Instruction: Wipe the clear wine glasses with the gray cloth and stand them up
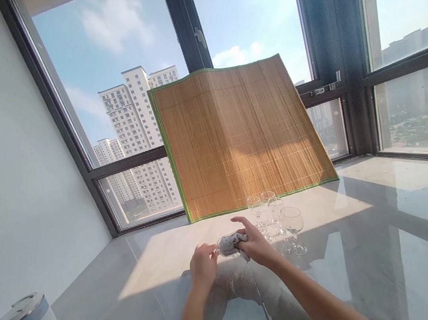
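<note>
My left hand [203,265] is closed around the stem end of a small stemmed glass [220,248], which lies sideways between my hands. In the glass's bowl sits a bunched grey cloth [232,241]. My right hand [254,241] pinches that cloth at the mouth of the glass, its index finger stretched out to the left. Part of the cloth hangs below the right fingers. Close to the right hand, several clear stemmed glasses stand upright in a group; the nearest is a stemmed glass [292,220].
Behind the glasses a bamboo mat [235,139] with green edging leans against the window. The glossy tiled surface [357,245] has bright sun patches. A lidded container [21,315] stands at lower left, near the white wall [3,164]. Dark window frames [337,50] edge the back.
</note>
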A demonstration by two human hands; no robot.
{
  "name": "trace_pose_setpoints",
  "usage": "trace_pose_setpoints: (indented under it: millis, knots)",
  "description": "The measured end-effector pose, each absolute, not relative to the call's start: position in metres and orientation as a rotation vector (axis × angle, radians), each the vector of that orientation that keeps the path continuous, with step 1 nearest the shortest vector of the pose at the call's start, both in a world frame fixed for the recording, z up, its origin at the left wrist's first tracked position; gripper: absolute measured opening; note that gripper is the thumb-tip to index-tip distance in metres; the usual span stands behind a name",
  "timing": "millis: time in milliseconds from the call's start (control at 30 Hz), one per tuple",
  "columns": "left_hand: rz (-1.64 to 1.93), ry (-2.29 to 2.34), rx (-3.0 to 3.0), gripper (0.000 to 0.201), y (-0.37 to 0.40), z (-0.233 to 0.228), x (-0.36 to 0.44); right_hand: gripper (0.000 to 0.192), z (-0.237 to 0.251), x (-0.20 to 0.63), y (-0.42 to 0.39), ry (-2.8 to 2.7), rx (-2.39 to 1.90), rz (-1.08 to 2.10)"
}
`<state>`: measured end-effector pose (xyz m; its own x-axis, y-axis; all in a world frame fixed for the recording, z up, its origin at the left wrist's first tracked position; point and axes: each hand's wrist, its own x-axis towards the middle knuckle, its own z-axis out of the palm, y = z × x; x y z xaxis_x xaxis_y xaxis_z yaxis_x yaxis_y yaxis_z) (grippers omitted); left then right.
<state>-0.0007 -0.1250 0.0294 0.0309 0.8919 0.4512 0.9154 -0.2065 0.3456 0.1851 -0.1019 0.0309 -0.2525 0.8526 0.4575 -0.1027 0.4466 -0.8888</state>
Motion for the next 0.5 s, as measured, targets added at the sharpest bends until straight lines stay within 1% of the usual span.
trace_pose_setpoints:
  millis: [100, 167, 267, 333, 400, 500]
  knots:
    - [-1.127, -2.043, -2.206, 0.025, -0.120, 0.024, -0.005, 0.056, 0.036, 0.183, -0.107, -1.506, -0.681, 0.988]
    - [-1.359, -2.171, -2.159, 0.019, -0.115, 0.021, -0.011, 0.052, 0.038, 0.183, -0.108, -1.463, -0.722, 0.872]
    - [-1.875, -2.375, -1.996, 0.011, -0.111, 0.019, -0.020, 0.052, 0.037, 0.188, -0.104, -1.375, -0.832, 0.721]
    - [-2.256, -2.393, -1.929, 0.012, -0.112, 0.021, -0.020, 0.054, 0.034, 0.190, -0.101, -1.363, -0.908, 0.650]
    - [-2.614, -2.333, -1.933, 0.013, -0.115, 0.025, -0.015, 0.056, 0.030, 0.188, -0.100, -1.405, -0.960, 0.611]
    - [-3.233, -2.126, -1.879, 0.010, -0.123, 0.034, -0.002, 0.060, 0.022, 0.180, -0.100, -1.490, -0.993, 0.610]
